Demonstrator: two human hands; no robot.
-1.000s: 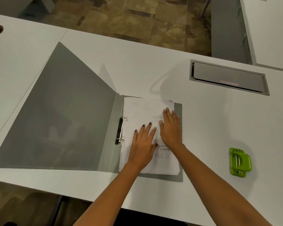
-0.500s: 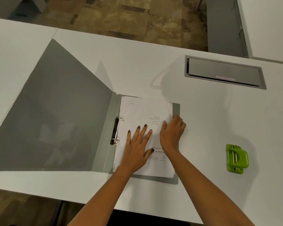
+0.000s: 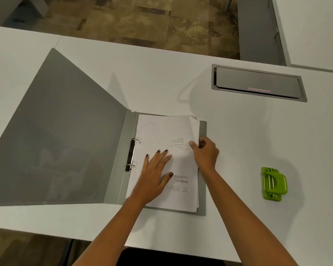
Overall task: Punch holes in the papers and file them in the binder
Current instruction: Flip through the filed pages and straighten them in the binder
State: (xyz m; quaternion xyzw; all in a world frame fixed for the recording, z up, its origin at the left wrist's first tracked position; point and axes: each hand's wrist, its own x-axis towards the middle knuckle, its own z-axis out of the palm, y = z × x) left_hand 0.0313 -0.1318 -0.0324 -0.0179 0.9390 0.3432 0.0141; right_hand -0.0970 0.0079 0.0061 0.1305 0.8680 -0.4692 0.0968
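**Papers lie in the open binder, both hands on the stack**

The stack of papers (image 3: 167, 160) lies on the right half of the open grey binder (image 3: 65, 143), its left edge against the metal ring clip (image 3: 130, 155) by the spine. The top sheet is printed and reads upside down from where the person stands; "Module 8" shows near the closer end. The sheets are not quite square, with edges fanning a little at the far right corner.

The left hand (image 3: 154, 177) rests flat on the top sheet, fingers spread wide, pressing down. The right hand (image 3: 207, 152) is at the stack's right edge, thumb on top of the paper and fingers curled beneath, pinching the edge.

The binder's front cover is flung open to the left and lies flat on the white table (image 3: 238, 141). Well off to the right sits a green hole punch (image 3: 274, 183), nobody touching it. Farther back on the table is a grey cable hatch (image 3: 258, 83), its lid closed.
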